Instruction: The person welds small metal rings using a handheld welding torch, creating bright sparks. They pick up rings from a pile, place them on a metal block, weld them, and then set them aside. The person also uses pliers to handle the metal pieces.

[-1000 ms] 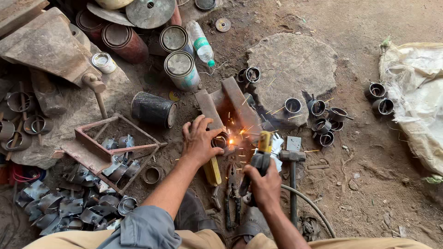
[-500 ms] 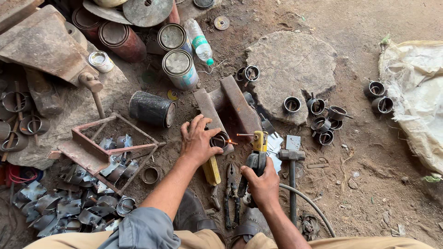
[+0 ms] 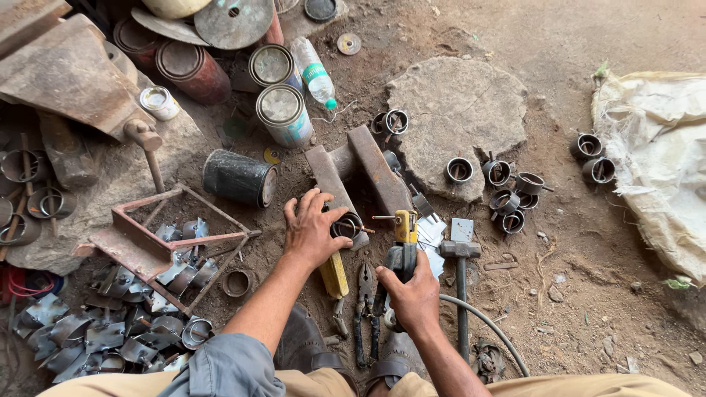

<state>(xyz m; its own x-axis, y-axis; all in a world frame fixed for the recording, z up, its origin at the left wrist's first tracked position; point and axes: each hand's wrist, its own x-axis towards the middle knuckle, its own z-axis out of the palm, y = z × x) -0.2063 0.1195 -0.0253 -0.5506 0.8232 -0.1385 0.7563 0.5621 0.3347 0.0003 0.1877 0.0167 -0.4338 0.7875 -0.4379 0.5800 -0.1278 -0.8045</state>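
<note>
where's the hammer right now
In the head view the hammer lies on the dirt ground just right of the right hand, which grips the yellow-tipped electrode holder; its head sits below the flat stone.

Soft, even daylight fills the scene, brightest toward the upper right, where the pale sack (image 3: 662,154) and the bare dirt floor (image 3: 588,44) look slightly washed out. The left side sits dimmer, under the rusty metal. Shadows are faint and short, with no hard edges. Dull glints show on the can lids (image 3: 279,104) and the cut metal pieces (image 3: 95,334). Focus is sharp throughout, without motion blur. Lines bend slightly near the corners.
</note>
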